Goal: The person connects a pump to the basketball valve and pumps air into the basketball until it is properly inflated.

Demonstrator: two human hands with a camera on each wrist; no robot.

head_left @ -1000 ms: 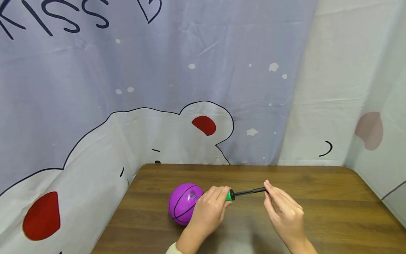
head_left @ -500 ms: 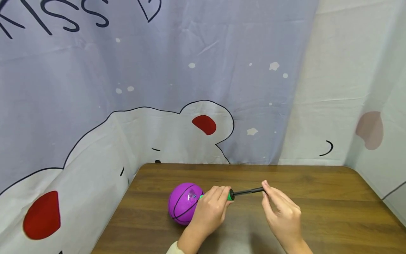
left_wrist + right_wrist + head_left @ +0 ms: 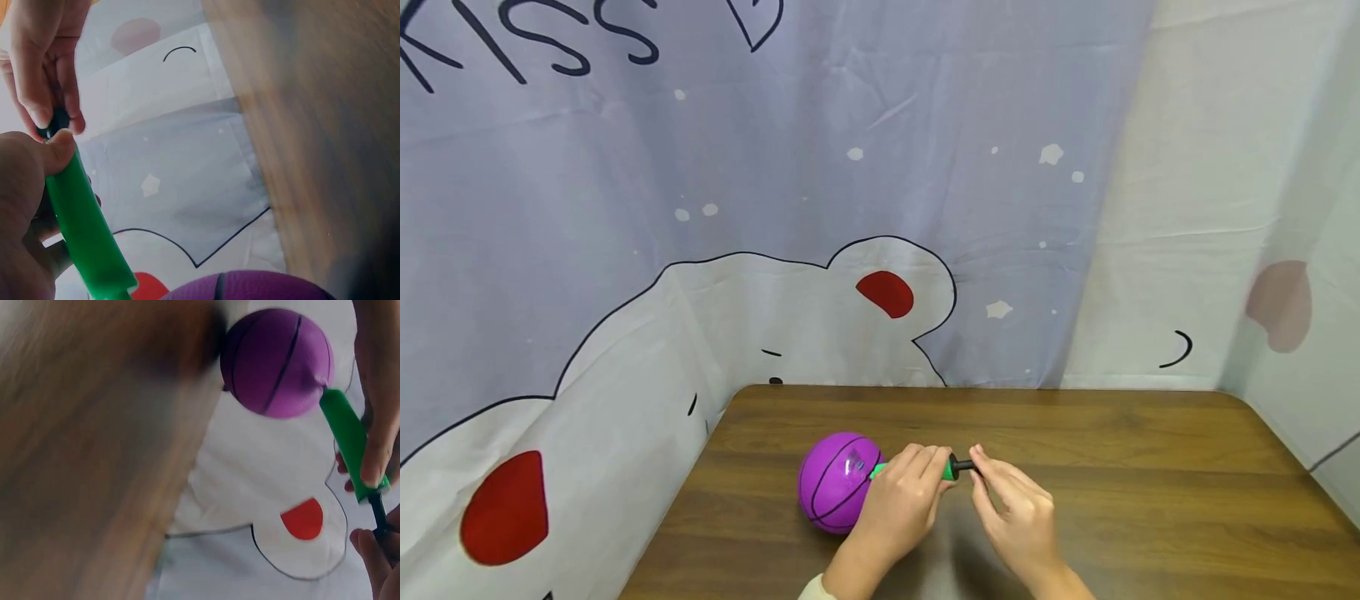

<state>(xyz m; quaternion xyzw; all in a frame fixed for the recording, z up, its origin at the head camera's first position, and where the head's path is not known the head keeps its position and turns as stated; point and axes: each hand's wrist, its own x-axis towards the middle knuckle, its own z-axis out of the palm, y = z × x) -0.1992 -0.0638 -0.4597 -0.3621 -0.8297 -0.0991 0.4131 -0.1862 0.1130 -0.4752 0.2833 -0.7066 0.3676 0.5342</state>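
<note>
A purple ball (image 3: 835, 483) with black basketball lines sits on the wooden table. The green barrel of a hand pump (image 3: 347, 434) meets the ball's side at its tip, and the surface dimples there in the right wrist view. My left hand (image 3: 902, 496) grips this barrel, thumb near its black cap end. With thumb and fingers my right hand (image 3: 1015, 508) pinches the pump's black handle (image 3: 59, 119), close to the barrel. Only a short length of the black rod (image 3: 964, 465) shows between the hands.
The brown wooden table (image 3: 1150, 467) spreads around the hands. Behind it and along its sides hangs a printed cloth (image 3: 775, 167) with white bear shapes, red patches and lettering. The table's far edge (image 3: 1075, 390) lies close to the cloth.
My right hand has moved left toward my left hand, pushing the black rod into the green barrel, so much less rod shows. The left hand and ball have stayed nearly in place.
</note>
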